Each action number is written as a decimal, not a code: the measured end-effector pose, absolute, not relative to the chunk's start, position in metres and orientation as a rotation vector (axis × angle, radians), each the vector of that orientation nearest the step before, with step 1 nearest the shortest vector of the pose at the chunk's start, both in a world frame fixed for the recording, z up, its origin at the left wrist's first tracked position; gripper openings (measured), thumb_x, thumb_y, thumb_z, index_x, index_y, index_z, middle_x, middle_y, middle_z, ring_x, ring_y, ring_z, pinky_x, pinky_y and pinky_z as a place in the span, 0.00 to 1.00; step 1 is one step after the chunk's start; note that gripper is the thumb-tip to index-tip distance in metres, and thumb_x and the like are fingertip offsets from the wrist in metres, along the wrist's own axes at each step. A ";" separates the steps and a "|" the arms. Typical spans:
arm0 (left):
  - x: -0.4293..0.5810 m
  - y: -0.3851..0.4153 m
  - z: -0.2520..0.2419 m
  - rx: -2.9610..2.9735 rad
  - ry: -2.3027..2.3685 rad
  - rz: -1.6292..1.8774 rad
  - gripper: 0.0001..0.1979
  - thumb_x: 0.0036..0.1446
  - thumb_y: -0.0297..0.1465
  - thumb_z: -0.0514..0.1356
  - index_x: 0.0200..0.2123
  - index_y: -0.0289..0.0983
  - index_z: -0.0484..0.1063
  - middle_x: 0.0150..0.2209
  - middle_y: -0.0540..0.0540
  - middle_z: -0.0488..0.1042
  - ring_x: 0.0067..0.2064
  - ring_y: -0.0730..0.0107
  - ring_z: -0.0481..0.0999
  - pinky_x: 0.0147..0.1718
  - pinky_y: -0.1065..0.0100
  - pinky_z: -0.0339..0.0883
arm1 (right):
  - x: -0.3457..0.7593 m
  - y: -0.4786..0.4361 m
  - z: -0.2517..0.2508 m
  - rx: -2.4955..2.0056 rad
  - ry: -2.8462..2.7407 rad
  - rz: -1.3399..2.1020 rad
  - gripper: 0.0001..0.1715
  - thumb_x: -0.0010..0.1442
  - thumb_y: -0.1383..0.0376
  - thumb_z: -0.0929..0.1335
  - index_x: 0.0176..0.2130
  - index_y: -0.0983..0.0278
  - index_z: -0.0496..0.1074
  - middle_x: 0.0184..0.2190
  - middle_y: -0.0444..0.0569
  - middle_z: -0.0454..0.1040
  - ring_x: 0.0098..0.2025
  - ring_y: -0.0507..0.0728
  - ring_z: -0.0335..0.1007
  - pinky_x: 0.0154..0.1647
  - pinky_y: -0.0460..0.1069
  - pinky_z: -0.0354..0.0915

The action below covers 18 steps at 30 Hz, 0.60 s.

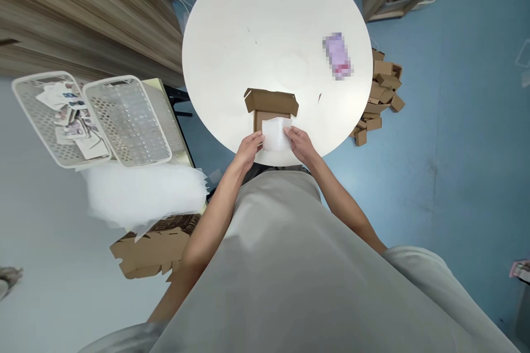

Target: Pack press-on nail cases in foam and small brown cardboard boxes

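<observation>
A white foam sheet, squarish and perhaps folded, is stretched between my two hands over an open cardboard box. My left hand is closed at the sheet's left edge, its fingertips close to the box's side. On the other side, my right hand pinches the right edge between thumb and fingers. The box's brown lid is raised on the far side, and the sheet hides most of its inside. Whether anything lies within the sheet I cannot tell.
The round white table bears a blurred purple item at its right. Cardboard boxes are heaped on the floor. To the left are two white baskets, a pile of white sheets and flat cardboard blanks.
</observation>
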<state>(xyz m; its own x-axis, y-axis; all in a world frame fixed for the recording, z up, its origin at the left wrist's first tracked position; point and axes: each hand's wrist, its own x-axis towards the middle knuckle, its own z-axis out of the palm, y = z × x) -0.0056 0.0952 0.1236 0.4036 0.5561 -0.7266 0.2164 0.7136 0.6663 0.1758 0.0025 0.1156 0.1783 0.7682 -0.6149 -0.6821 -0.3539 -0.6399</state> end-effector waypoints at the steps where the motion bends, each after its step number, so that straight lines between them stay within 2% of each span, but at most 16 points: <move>1: -0.005 0.097 0.123 0.804 1.160 0.247 0.16 0.55 0.43 0.70 0.42 0.39 0.80 0.47 0.44 0.84 0.51 0.60 0.80 0.55 0.62 0.72 | 0.174 0.003 0.115 -1.226 -0.087 1.495 0.32 0.50 0.39 0.84 0.40 0.58 0.80 0.42 0.47 0.87 0.54 0.62 0.80 0.60 0.56 0.76; 8: -0.003 0.106 0.118 0.792 1.177 0.281 0.19 0.55 0.39 0.73 0.47 0.38 0.83 0.44 0.42 0.85 0.47 0.57 0.82 0.49 0.61 0.74 | 0.162 0.010 0.106 -1.373 -0.008 1.417 0.26 0.56 0.42 0.82 0.39 0.57 0.77 0.41 0.47 0.85 0.53 0.60 0.80 0.58 0.54 0.76; 14: 0.005 0.124 0.084 0.928 1.349 0.226 0.18 0.55 0.32 0.72 0.49 0.38 0.79 0.45 0.41 0.84 0.50 0.53 0.83 0.56 0.55 0.74 | 0.156 0.024 0.077 -1.500 0.133 1.335 0.24 0.55 0.46 0.82 0.34 0.58 0.74 0.35 0.43 0.82 0.44 0.57 0.78 0.52 0.52 0.76; 18: 0.013 0.132 0.075 1.106 1.418 0.239 0.19 0.54 0.29 0.73 0.48 0.40 0.76 0.54 0.37 0.80 0.58 0.49 0.80 0.61 0.53 0.72 | 0.156 0.035 0.066 -1.478 0.196 1.292 0.25 0.51 0.49 0.84 0.32 0.58 0.74 0.32 0.41 0.79 0.40 0.54 0.75 0.49 0.50 0.75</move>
